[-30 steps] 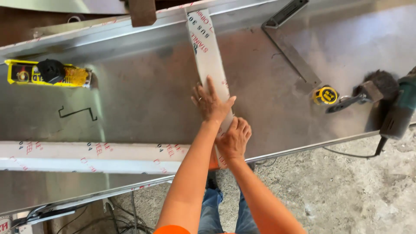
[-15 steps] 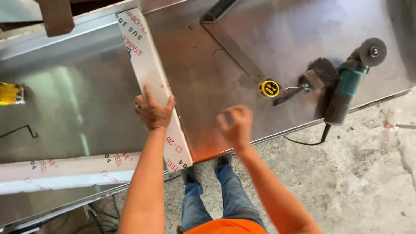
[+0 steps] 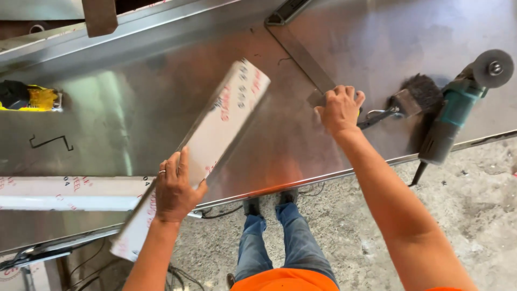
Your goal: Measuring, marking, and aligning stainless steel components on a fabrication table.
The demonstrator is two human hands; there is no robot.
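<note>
My left hand (image 3: 173, 188) grips a long flat metal strip (image 3: 221, 121) covered in white protective film with red print. The strip lies tilted diagonally, its far end lifted over the steel sheet table (image 3: 134, 108) and its near end hanging past the table's front edge. My right hand (image 3: 339, 108) reaches out to the right and is curled over a small yellow tape measure (image 3: 359, 111), which is almost wholly hidden under the fingers. Only a sliver of yellow and its metal clip show beside the hand.
A teal angle grinder (image 3: 449, 116) and a dark brush (image 3: 417, 94) lie right of my right hand. A second film-covered strip (image 3: 64, 194) lies along the front left. A yellow and black tool (image 3: 32, 98) sits far left. A flat bar (image 3: 304, 56) crosses the sheet. Concrete floor lies below.
My left hand has swung the film-covered strip so its far end points right and lifted it. My right hand moved from the air near the table edge onto the tape measure.
</note>
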